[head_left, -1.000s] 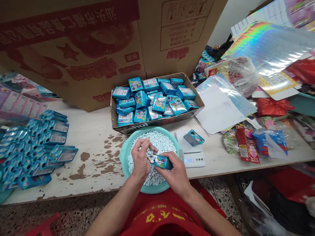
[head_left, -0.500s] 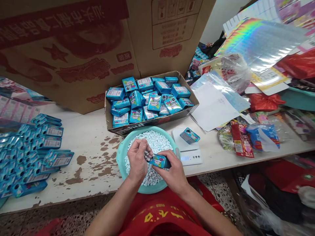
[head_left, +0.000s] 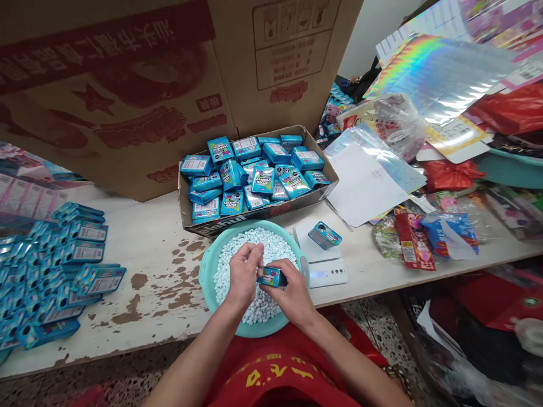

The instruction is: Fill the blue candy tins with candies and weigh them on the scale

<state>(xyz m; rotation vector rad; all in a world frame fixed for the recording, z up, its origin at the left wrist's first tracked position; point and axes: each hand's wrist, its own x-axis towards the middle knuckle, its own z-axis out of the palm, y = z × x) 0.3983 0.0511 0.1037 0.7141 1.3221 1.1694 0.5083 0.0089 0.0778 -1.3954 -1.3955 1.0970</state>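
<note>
My right hand [head_left: 292, 287] grips a small blue candy box [head_left: 270, 276] between thumb and fingers, over a turquoise basin [head_left: 205, 273]. My left hand [head_left: 245, 271] is closed against the box's left end, fingers curled round a few small white candies that are mostly hidden now. Many pale candies [head_left: 235, 238] fill the basin below both hands. A second blue box [head_left: 324, 234] lies tilted on the white scale [head_left: 318, 259], just right of the basin.
Behind the basin, a low carton [head_left: 271, 210] holds sealed blue boxes. Rows of blue boxes [head_left: 85, 249] stand at left. A large cardboard box [head_left: 169, 85] rises at the back. White paper [head_left: 365, 181] and plastic packets [head_left: 450, 234] clutter the right side.
My left hand has turned and closed in against the box's end, covering part of it and the candies seen in the fingers before. The camera view has shifted slightly.
</note>
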